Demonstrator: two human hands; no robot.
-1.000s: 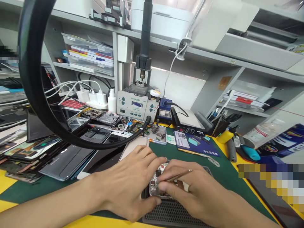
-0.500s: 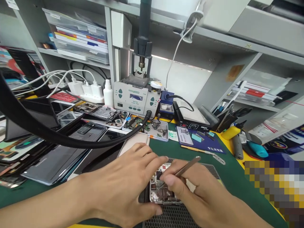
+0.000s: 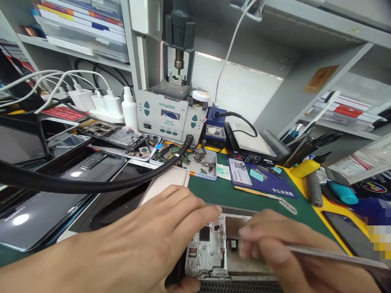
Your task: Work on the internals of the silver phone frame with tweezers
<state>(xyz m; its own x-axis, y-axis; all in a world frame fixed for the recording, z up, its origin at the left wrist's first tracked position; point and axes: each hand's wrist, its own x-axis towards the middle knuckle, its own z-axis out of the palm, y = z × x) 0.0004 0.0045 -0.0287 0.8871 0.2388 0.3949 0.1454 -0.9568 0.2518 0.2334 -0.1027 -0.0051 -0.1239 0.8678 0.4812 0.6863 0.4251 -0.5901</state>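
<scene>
Left hand: the left hand (image 3: pixel 146 240) lies palm down across the bench, forearm coming in from the lower left, fingers stretched right, thumb tucked under at the lower edge; it steadies the opened phone frame (image 3: pixel 210 252) by its left side.
Right hand: the right hand (image 3: pixel 284 252), blurred, comes in from the lower right, fingers curled and pinched on metal tweezers (image 3: pixel 330 255) whose shaft runs back to the right.
Phone frame: flat on the dark grille pad (image 3: pixel 241 285) on the green mat (image 3: pixel 232 191), between both hands.
Behind: a soldering station (image 3: pixel 166 116), a parts tray (image 3: pixel 195 160) and a black hose (image 3: pixel 91 185).
</scene>
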